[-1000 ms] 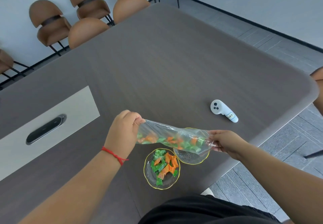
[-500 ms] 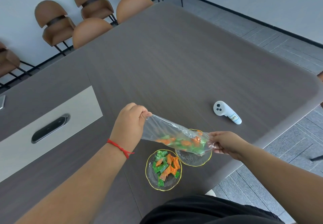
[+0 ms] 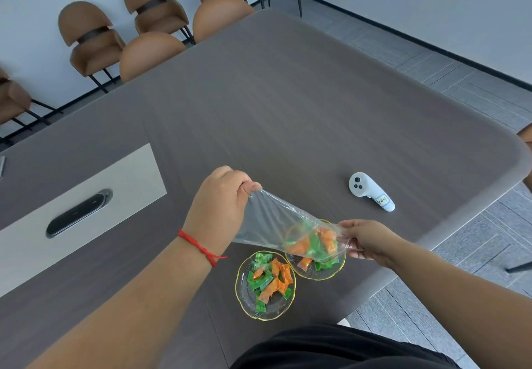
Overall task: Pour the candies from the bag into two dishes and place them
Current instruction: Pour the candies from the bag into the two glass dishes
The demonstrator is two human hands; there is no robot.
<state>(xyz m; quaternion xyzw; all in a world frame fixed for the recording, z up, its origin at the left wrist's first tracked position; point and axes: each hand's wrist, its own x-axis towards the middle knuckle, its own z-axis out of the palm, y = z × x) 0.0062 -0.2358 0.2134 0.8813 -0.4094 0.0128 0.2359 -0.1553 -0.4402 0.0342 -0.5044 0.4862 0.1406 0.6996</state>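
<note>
While you tip the clear bag point(image 3: 276, 224) down toward its mouth, the main risk is overshoot: the candies point(image 3: 312, 243) have bunched at the low end, and if they let go in a clump they may bounce off the shallow right dish point(image 3: 325, 273) and skate across the table point(image 3: 288, 109), whose near edge is close by. That dish sits just beside the left dish point(image 3: 250, 302), which already carries a full heap of green and orange sweets, so a sideways swing of the mouth would likely top up the wrong one. A few pieces already lie in the right dish; the rest are in the bag, right above it. The film is thin and slack, so I judge it could fold over the opening and block the flow, then release all at once if you shake it

Your left hand point(image 3: 221, 207) is raised at the closed end, fingers curled together and pinched tight on the plastic corner, lifting it higher than the mouth. Your right hand point(image 3: 365, 239) is lower, at the opening, thumb and fingers closed on the bag's lip, holding it over the right dish. Neither hand touches a dish. The white controller point(image 3: 371, 191) lies well apart, farther back on the table
</note>
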